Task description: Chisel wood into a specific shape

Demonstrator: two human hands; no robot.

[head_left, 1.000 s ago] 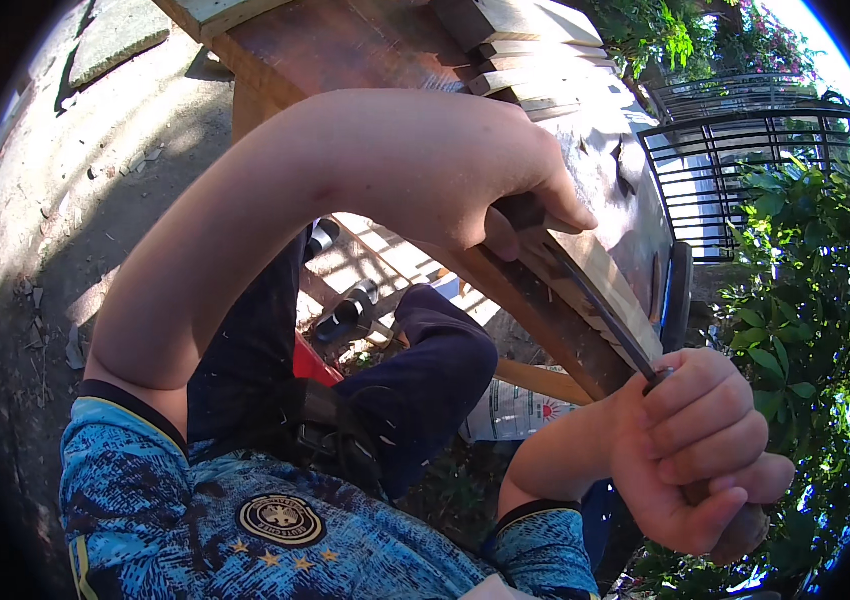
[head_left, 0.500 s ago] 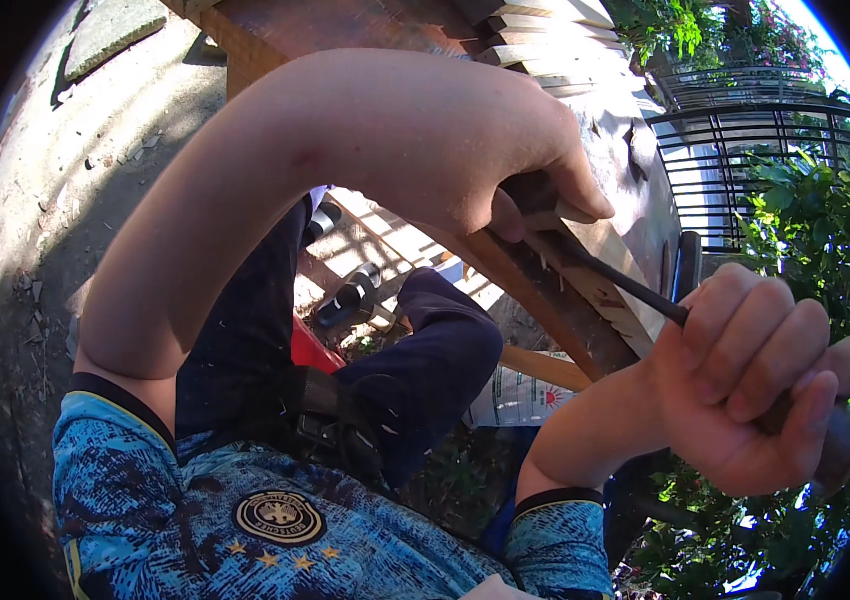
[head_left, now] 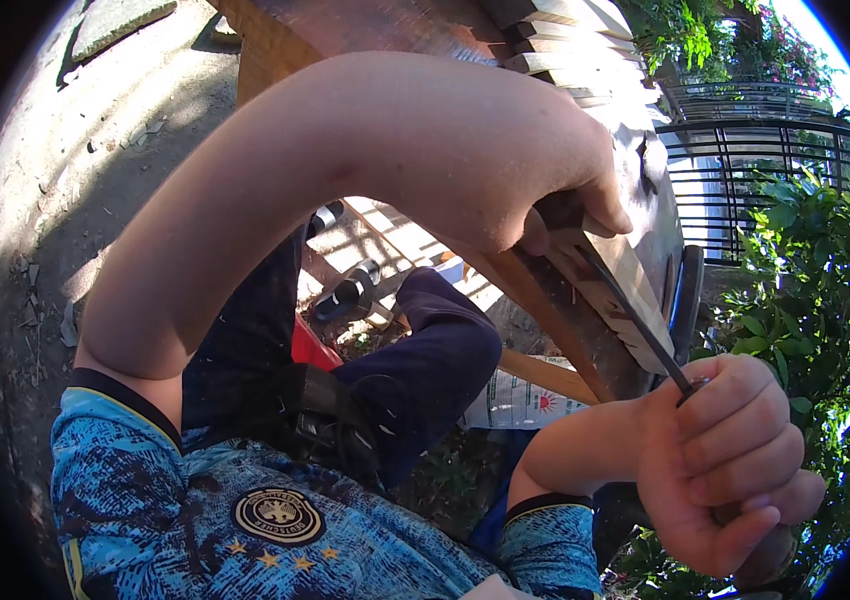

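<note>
The right hand (head_left: 730,455), clenched on a slender tool (head_left: 636,317), seems to work it along a wooden piece (head_left: 635,285) at the table edge (head_left: 527,288), the left hand (head_left: 535,165) apparently gripping that wood, which another stroke would need steady.

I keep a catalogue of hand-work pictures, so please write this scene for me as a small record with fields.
Left hand: the left hand closes around a dark part at one end of a pale wooden piece
Right hand: the right hand grips the handle of a slim dark tool
Tool position: shaft slants across the wooden piece; contact unclear
Surface: wooden bench, bearing several cut wooden strips
Background: black metal fence, green leafy plants
Light: strong sun with shadows
</note>
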